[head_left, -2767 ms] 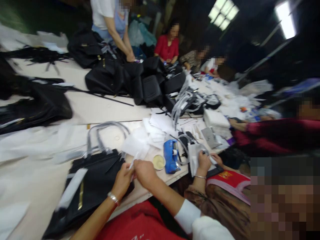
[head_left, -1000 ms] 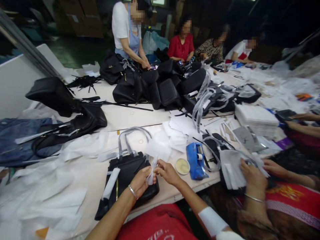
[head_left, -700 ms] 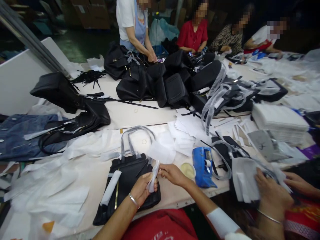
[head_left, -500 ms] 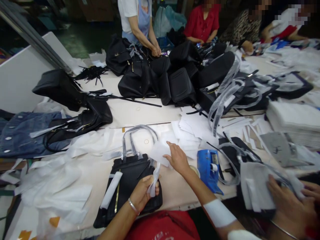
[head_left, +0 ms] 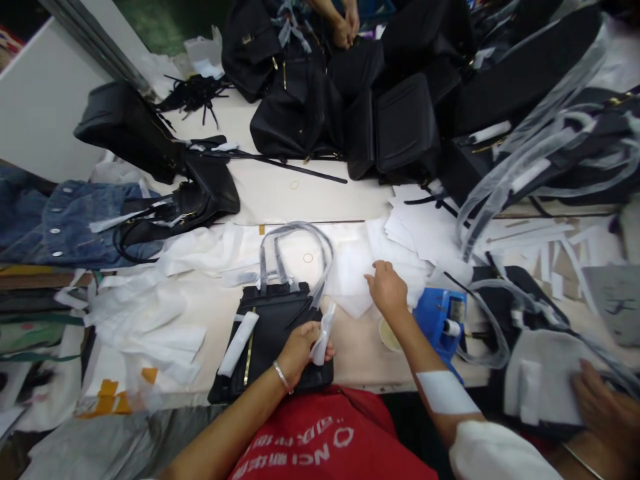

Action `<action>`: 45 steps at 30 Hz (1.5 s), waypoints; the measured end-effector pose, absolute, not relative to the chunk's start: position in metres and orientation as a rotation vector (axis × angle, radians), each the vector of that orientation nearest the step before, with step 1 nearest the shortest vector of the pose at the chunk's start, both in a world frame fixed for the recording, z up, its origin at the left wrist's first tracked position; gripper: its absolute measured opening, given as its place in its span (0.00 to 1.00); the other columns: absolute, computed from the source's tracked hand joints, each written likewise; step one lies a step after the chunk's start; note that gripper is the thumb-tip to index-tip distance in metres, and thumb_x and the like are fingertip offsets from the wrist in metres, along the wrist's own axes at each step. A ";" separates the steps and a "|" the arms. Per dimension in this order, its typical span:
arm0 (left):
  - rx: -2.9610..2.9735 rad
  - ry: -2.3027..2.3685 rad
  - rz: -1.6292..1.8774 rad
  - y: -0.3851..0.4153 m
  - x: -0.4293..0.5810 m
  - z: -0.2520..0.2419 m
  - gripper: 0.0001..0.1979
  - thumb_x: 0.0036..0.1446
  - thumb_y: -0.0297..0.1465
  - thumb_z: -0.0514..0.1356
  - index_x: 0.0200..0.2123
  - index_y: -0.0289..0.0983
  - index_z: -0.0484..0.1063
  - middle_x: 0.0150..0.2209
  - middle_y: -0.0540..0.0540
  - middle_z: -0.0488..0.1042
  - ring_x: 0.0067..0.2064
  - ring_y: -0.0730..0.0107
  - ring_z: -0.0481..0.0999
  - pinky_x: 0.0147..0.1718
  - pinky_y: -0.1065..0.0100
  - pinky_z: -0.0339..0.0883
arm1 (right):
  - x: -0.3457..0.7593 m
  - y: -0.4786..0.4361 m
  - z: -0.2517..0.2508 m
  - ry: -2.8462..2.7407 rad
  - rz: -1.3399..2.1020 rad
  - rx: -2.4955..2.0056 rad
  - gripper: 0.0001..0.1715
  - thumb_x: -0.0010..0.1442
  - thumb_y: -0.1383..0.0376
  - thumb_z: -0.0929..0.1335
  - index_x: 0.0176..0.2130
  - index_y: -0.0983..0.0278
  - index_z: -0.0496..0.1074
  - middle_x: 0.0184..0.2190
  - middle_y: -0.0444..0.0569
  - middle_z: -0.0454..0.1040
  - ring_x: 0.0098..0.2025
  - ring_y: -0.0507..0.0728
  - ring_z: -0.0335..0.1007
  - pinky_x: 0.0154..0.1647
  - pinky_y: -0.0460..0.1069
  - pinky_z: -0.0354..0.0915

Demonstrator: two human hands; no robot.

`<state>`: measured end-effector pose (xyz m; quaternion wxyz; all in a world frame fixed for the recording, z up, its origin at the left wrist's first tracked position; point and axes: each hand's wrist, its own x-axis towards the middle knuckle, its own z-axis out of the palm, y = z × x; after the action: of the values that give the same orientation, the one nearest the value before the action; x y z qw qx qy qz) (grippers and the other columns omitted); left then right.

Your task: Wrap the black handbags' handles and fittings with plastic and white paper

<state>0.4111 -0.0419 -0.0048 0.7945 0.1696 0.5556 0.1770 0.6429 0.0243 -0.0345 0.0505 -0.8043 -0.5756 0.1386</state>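
A black handbag [head_left: 280, 317] with a gold zip lies in front of me. Its handles [head_left: 295, 230] are wrapped in clear plastic and stand up behind it. Over the bag's right side my left hand [head_left: 303, 343] is closed around a white wrapping strip [head_left: 324, 335]. My right hand [head_left: 387, 290] is above the table to the right, at the edge of a thin white sheet [head_left: 353, 277]. Its thumb and forefinger are apart; the other fingers are partly hidden. A white roll of wrap [head_left: 239, 343] covers part of the bag's left side.
A blue tape dispenser [head_left: 435, 320] and a tape roll [head_left: 389, 335] are beside my right forearm. Loose white paper [head_left: 415, 233] lies behind. Black bags [head_left: 300, 113] pile up across the table. Another person's hand [head_left: 607, 407] works at right; a denim garment [head_left: 90, 220] lies left.
The view has tilted down. My right hand and the thin white sheet have moved right, away from the bag. My left hand keeps the strip over the bag.
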 end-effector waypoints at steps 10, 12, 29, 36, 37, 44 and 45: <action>0.831 1.234 0.566 -0.059 0.410 -0.001 0.13 0.58 0.37 0.54 0.43 0.35 0.62 0.30 0.47 0.74 0.29 0.69 0.74 0.26 0.70 0.66 | 0.542 -0.067 -0.009 -0.760 1.543 -1.576 0.23 0.59 0.51 0.64 0.47 0.64 0.65 0.35 0.48 0.74 0.35 0.55 0.70 0.36 0.49 0.66; 0.931 1.220 0.604 -0.063 0.406 0.000 0.11 0.57 0.34 0.55 0.42 0.36 0.61 0.31 0.47 0.74 0.31 0.70 0.74 0.30 0.70 0.66 | 0.529 -0.070 -0.010 -0.641 1.533 -1.493 0.21 0.57 0.52 0.66 0.43 0.64 0.66 0.34 0.48 0.74 0.34 0.55 0.70 0.34 0.48 0.65; 1.392 1.301 0.673 -0.046 0.280 0.066 0.12 0.60 0.37 0.51 0.44 0.39 0.67 0.41 0.45 0.75 0.42 0.65 0.74 0.43 0.65 0.65 | 0.524 -0.077 -0.035 -1.207 1.266 -1.932 0.30 0.51 0.44 0.66 0.44 0.63 0.67 0.40 0.54 0.75 0.43 0.62 0.71 0.44 0.53 0.64; 0.995 1.571 0.517 -0.026 0.206 0.014 0.35 0.46 0.48 0.61 0.52 0.31 0.63 0.52 0.33 0.69 0.52 0.51 0.70 0.49 0.58 0.63 | 0.508 -0.095 -0.030 -0.687 1.822 -1.891 0.34 0.52 0.40 0.62 0.46 0.62 0.67 0.39 0.52 0.74 0.39 0.60 0.71 0.37 0.54 0.65; 0.930 1.495 0.485 -0.028 0.204 0.009 0.34 0.47 0.49 0.61 0.51 0.31 0.64 0.51 0.34 0.71 0.51 0.52 0.71 0.49 0.59 0.63 | 0.502 -0.096 -0.028 -0.641 1.858 -1.810 0.33 0.52 0.41 0.63 0.45 0.62 0.68 0.39 0.51 0.74 0.39 0.59 0.71 0.38 0.54 0.65; 0.782 1.243 0.495 -0.053 0.169 0.011 0.27 0.49 0.45 0.61 0.47 0.33 0.68 0.45 0.40 0.75 0.47 0.54 0.73 0.46 0.60 0.65 | 0.460 -0.107 -0.028 -0.859 1.794 -1.622 0.27 0.50 0.49 0.69 0.42 0.66 0.70 0.38 0.50 0.74 0.42 0.59 0.69 0.44 0.52 0.63; 0.798 1.268 0.478 -0.055 0.163 0.010 0.26 0.49 0.45 0.61 0.46 0.33 0.69 0.44 0.41 0.75 0.47 0.54 0.73 0.46 0.60 0.65 | 0.458 -0.109 -0.030 -0.886 1.855 -1.644 0.27 0.50 0.49 0.69 0.42 0.66 0.69 0.38 0.50 0.74 0.42 0.59 0.69 0.43 0.52 0.63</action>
<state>0.1632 -0.0553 0.0105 0.7062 0.3593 0.5708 0.2153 0.4584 -0.1087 -0.0298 0.2520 -0.6045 -0.3257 0.6819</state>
